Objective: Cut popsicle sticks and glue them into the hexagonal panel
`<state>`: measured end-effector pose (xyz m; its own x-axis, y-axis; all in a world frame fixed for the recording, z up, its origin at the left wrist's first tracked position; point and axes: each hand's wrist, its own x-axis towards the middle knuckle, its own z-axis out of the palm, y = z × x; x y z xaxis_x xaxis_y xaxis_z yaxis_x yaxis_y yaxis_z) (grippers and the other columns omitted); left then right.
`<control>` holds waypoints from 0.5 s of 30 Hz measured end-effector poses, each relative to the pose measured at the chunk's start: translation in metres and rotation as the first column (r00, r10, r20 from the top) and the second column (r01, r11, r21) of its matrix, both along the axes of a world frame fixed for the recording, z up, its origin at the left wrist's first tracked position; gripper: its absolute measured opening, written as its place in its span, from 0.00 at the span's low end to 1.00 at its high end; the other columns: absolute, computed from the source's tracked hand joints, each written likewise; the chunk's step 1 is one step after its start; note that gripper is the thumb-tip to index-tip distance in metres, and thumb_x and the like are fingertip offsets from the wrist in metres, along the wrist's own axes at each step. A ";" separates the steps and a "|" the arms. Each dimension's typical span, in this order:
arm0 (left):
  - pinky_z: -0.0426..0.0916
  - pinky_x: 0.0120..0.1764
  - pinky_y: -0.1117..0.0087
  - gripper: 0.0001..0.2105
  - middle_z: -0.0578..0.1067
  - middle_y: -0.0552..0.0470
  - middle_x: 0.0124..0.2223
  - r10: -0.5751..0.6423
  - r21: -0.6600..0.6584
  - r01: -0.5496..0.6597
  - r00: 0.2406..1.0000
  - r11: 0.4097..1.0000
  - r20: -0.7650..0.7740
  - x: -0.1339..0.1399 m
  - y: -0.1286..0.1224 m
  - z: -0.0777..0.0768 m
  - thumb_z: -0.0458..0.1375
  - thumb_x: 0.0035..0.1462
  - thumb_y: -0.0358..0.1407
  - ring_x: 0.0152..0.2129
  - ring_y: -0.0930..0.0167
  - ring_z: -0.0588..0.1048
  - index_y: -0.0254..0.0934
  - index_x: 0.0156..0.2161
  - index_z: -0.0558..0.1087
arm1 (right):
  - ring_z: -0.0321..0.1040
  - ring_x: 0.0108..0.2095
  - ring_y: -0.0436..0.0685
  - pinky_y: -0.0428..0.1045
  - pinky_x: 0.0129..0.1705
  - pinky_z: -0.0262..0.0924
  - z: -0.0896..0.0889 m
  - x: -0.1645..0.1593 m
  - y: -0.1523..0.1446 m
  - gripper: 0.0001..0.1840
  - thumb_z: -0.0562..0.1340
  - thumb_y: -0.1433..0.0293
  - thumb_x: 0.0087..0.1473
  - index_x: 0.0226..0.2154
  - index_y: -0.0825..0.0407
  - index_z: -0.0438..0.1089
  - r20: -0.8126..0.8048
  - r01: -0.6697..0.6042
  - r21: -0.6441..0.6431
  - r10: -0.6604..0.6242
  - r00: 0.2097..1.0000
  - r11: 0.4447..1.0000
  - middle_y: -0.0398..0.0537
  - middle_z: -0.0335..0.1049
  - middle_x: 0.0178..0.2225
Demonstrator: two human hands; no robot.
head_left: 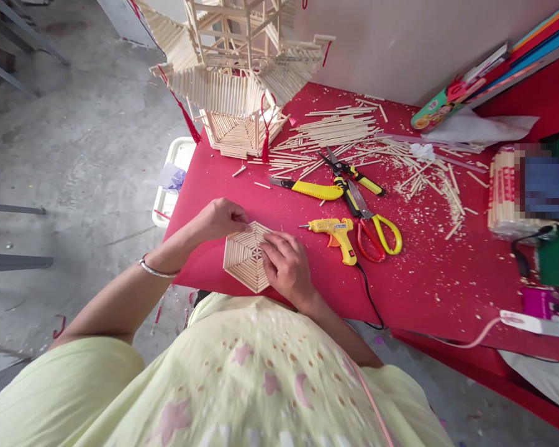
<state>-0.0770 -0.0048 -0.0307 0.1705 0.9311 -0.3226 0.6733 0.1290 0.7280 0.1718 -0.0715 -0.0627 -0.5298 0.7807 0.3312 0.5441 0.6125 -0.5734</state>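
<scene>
A hexagonal panel of thin wooden sticks (243, 257), laid in rings around a small open centre, is at the table's near edge. My left hand (221, 218) is closed in a pinch at the panel's upper left edge; what its fingertips hold is hidden. My right hand (286, 264) grips the panel's right side, with fingers bent over its top. Just right of that hand lies a yellow hot glue gun (333, 234), its nozzle pointing left. Beyond it rest a yellow utility knife (314, 189), black-and-yellow pliers (347, 186) and scissors (372, 226) with red and yellow handles.
A tiered stick pagoda model (228, 93) with red tassels stands at the table's far left. Loose sticks (335, 130) and shavings are strewn across the red table (428, 273). A bagged stick bundle (503, 192) sits right. The glue gun's black cord (368, 292) runs over the near edge.
</scene>
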 end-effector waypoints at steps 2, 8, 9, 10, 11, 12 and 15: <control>0.59 0.25 0.74 0.12 0.77 0.54 0.23 -0.006 -0.001 0.005 1.000 1.000 -0.016 -0.001 0.001 -0.001 0.66 0.46 0.43 0.22 0.74 0.68 0.34 0.29 0.82 | 0.66 0.61 0.64 0.62 0.64 0.64 -0.001 0.000 0.000 0.17 0.60 0.74 0.66 0.54 0.49 0.76 -0.004 -0.001 0.004 0.001 1.000 1.000 0.52 0.75 0.58; 0.60 0.26 0.74 0.13 0.77 0.54 0.24 -0.031 -0.021 0.031 0.999 0.999 -0.021 -0.002 0.004 -0.001 0.68 0.46 0.44 0.22 0.74 0.68 0.35 0.29 0.82 | 0.67 0.60 0.64 0.63 0.63 0.65 0.000 0.000 0.000 0.17 0.60 0.74 0.66 0.54 0.47 0.77 -0.010 0.005 0.013 -0.005 1.000 1.000 0.51 0.76 0.58; 0.60 0.26 0.74 0.13 0.77 0.54 0.24 -0.031 -0.022 0.031 0.999 0.999 -0.017 -0.002 0.004 -0.001 0.68 0.46 0.44 0.22 0.74 0.68 0.35 0.29 0.82 | 0.67 0.60 0.64 0.62 0.63 0.65 0.000 0.000 0.000 0.17 0.60 0.74 0.66 0.54 0.48 0.77 -0.012 0.006 0.017 -0.006 1.000 1.000 0.51 0.76 0.58; 0.60 0.26 0.74 0.12 0.77 0.54 0.24 -0.029 -0.022 0.028 1.000 0.999 -0.012 -0.002 0.004 0.000 0.68 0.46 0.44 0.22 0.74 0.68 0.35 0.29 0.82 | 0.67 0.60 0.64 0.62 0.63 0.65 0.000 0.000 0.000 0.16 0.60 0.74 0.66 0.53 0.48 0.77 -0.013 0.006 0.019 -0.006 1.000 1.000 0.51 0.76 0.58; 0.60 0.26 0.74 0.12 0.77 0.54 0.24 -0.024 -0.024 0.024 1.000 0.999 -0.008 -0.002 0.003 0.000 0.67 0.46 0.43 0.22 0.74 0.68 0.34 0.29 0.82 | 0.67 0.60 0.64 0.62 0.63 0.65 -0.001 0.000 0.000 0.16 0.60 0.74 0.66 0.53 0.48 0.77 -0.014 0.005 0.020 -0.005 1.000 1.000 0.51 0.76 0.58; 0.60 0.26 0.74 0.12 0.77 0.54 0.24 -0.018 -0.025 0.018 1.000 1.000 -0.004 -0.002 0.003 -0.001 0.67 0.46 0.43 0.22 0.74 0.68 0.34 0.29 0.82 | 0.66 0.60 0.64 0.62 0.63 0.65 -0.001 0.000 0.000 0.16 0.60 0.74 0.66 0.53 0.49 0.77 -0.013 0.004 0.018 -0.004 1.000 1.000 0.51 0.76 0.58; 0.60 0.26 0.74 0.12 0.77 0.54 0.24 -0.005 -0.025 0.005 1.000 1.000 0.011 -0.002 0.001 -0.002 0.66 0.46 0.43 0.22 0.74 0.68 0.34 0.30 0.82 | 0.66 0.60 0.64 0.62 0.63 0.65 -0.002 0.000 0.001 0.16 0.60 0.73 0.66 0.54 0.49 0.76 -0.010 0.003 0.011 -0.003 1.000 1.000 0.51 0.76 0.58</control>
